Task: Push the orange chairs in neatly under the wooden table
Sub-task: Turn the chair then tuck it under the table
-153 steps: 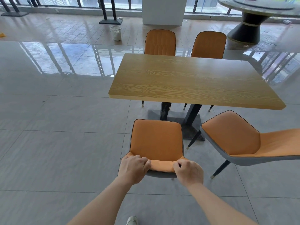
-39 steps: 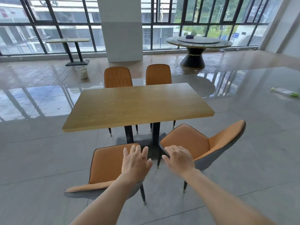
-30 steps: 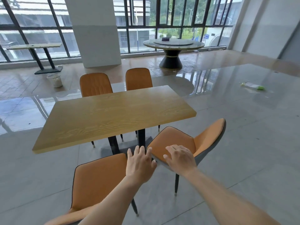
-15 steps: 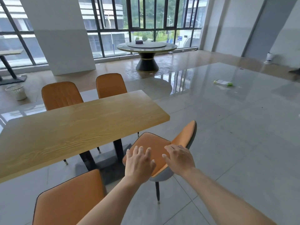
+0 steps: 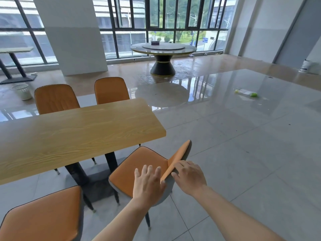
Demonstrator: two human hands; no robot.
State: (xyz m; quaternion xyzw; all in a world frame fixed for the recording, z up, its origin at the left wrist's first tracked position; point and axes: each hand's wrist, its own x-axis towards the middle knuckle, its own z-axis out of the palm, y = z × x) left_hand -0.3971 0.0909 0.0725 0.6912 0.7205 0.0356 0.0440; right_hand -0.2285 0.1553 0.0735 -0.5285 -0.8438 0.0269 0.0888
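Near-left chair (image 5: 41, 218): it stood at the lower left, its orange back turned to me, close by the wooden table (image 5: 69, 136). The hands that had gripped its back five seconds earlier were off it; I judged that one dealt with.
Far chairs (image 5: 55, 99): two orange backs stood tucked against the table's far edge, apparently needing nothing.
Table: its near long edge ran from lower left to a rounded right corner; dark legs stood beneath on a base plate.
Angled chair (image 5: 139, 166): its seat lay under that right corner, and it was skewed, its back (image 5: 178, 158) pointing away rather than square to the edge. This was the one left to do, I reckoned.
Left hand (image 5: 149, 183): open, fingers spread, over the seat by the lower end of the back. Half a second before, it hovered short of that spot.
Right hand (image 5: 190, 178): loosely curled on the outer side of the back, apparently touching it; no firm grip that I could see.
Room to move: bare grey tile (image 5: 243, 162) to the right, so swinging the chair square looked unobstructed; the table legs were the nearest thing to catch.
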